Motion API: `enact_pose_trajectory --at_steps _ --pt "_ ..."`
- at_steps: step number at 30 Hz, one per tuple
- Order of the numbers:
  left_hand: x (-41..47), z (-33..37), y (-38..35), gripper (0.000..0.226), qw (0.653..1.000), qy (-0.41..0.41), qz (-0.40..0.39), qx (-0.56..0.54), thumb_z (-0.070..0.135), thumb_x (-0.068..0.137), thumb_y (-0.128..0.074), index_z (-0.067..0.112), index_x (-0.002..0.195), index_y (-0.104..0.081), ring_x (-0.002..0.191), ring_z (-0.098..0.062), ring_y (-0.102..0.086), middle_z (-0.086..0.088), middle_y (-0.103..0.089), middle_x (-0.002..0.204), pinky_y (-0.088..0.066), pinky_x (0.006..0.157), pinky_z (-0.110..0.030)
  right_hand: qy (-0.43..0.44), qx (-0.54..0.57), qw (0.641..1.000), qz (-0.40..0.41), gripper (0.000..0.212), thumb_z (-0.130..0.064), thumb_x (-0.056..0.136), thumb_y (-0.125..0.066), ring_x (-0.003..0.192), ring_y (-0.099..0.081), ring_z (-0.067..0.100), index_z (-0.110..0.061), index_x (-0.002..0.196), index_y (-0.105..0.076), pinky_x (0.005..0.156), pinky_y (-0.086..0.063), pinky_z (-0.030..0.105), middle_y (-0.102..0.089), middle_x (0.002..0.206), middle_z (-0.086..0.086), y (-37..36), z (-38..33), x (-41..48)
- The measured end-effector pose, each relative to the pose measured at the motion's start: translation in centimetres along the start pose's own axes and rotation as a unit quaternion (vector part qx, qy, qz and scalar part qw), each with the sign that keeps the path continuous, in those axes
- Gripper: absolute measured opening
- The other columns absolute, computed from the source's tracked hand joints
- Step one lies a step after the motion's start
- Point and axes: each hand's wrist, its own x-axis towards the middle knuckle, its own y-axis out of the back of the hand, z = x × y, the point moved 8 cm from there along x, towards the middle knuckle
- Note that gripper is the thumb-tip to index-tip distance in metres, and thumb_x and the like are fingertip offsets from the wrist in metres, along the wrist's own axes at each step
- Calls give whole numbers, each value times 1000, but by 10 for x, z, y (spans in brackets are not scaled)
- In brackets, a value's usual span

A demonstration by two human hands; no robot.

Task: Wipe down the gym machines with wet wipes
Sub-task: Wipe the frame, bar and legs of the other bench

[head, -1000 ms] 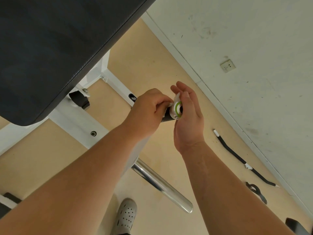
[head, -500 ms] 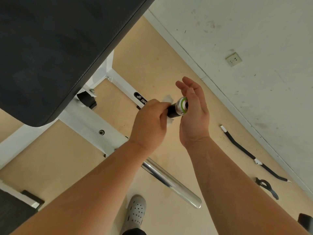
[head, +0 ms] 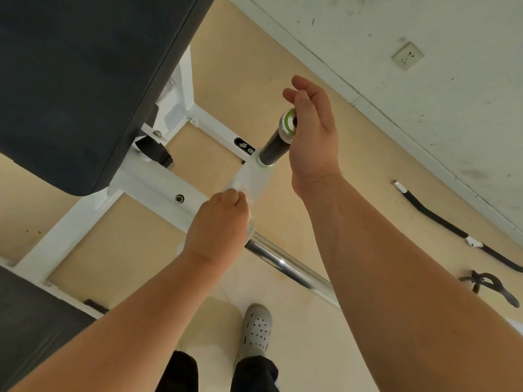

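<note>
Left grip (head: 218,222) bunched round wipe (head: 239,186), pressing it on white frame (head: 158,190) just below base of handle (head: 273,145). Handle axis runs up-right from wipe. Right grip (head: 311,137) spread, cupped beside handle's end; contact unclear. Next stroke probably along frame; left grip nearer.

I see a tan floor (head: 283,66). A black strap (head: 435,219) lies right of the right hand (head: 314,137), a grey shoe (head: 257,326) below the left hand (head: 218,222).
</note>
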Motion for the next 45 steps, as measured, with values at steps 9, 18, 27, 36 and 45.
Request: enact_pose_trajectory --at_steps 9,18,27,36,45 --pt "-106 -13 -1 54 999 24 -4 28 -11 59 -82 -6 111 -69 62 -30 -60 -16 -63 86 -56 53 -35 -98 2 993 60 32 -52 108 -33 102 -55 -2 -34 111 -60 93 -44 26 -64 115 -11 35 93 -58" --pt "-101 20 -8 10 966 99 -5 -240 12 97 -60 20 96 -66 77 -5 -54 15 -61 86 -39 69 -9 -315 -16 933 -171 34 -44 101 -59 91 -69 20 -14 106 -76 89 -61 41 -76 99 7 22 207 -157" --pt "-108 32 -68 20 871 281 -78 -394 16 90 -71 27 97 -56 71 -12 -65 6 -65 76 -54 68 -30 -298 67 949 -81 10 -12 95 -70 78 -67 17 -7 103 -72 70 -55 29 -72 89 5 75 237 -153" --pt "-102 42 -122 30 798 363 -219 -428 10 87 -73 20 115 -71 76 -10 -60 6 -66 82 -48 73 -25 -306 133 943 11 25 10 94 -51 86 -70 27 -8 98 -68 76 -58 34 -74 95 13 103 276 -147" --pt "-88 45 -134 22 840 335 -187 -384 24 87 -76 11 79 -60 62 -11 -49 3 -59 69 -43 57 -27 -301 65 951 -21 31 -23 86 -82 84 -75 24 -10 110 -67 80 -61 37 -78 95 9 109 288 -142"
